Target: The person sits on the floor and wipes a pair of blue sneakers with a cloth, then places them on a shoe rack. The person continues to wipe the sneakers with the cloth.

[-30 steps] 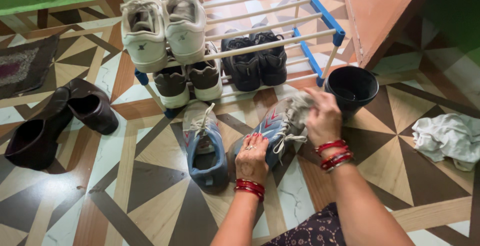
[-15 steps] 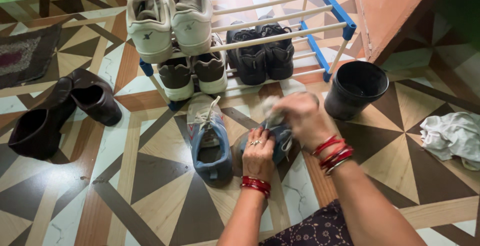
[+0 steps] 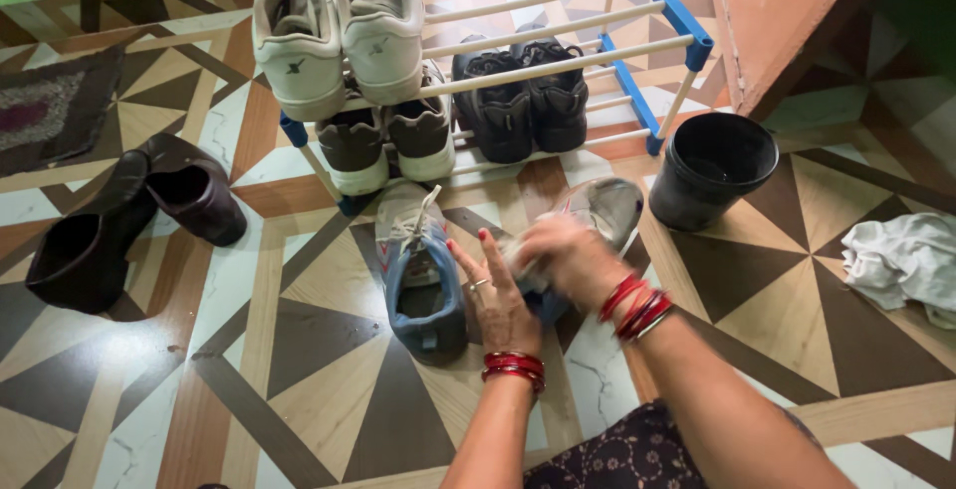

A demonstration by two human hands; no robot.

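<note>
We are looking down at a blue and grey lace-up sports shoe (image 3: 597,212) lying on its side on the patterned tile floor (image 3: 329,350), its grey sole turned up toward the rack. Our left hand (image 3: 495,295) is resting against the heel end of that shoe with the fingers spread and loose, not gripping. Our right hand (image 3: 560,255) is blurred over the middle of the shoe; it is curled, but we cannot tell whether it is clasping anything. Red bangles are circling both wrists.

Just beside the left hand, the matching blue and grey sports shoe (image 3: 423,275) is standing upright on the floor. Behind both, a blue-and-white tube shoe rack (image 3: 669,13) is carrying a pair of white sneakers (image 3: 339,36) on top, brown-and-white shoes (image 3: 388,145) and black shoes (image 3: 523,101) below. A black plastic bucket (image 3: 713,170) is standing near the rack's right end, a crumpled white cloth (image 3: 904,262) is lying well apart to the right, and two dark brown leather shoes (image 3: 129,215) are sitting at the left.
</note>
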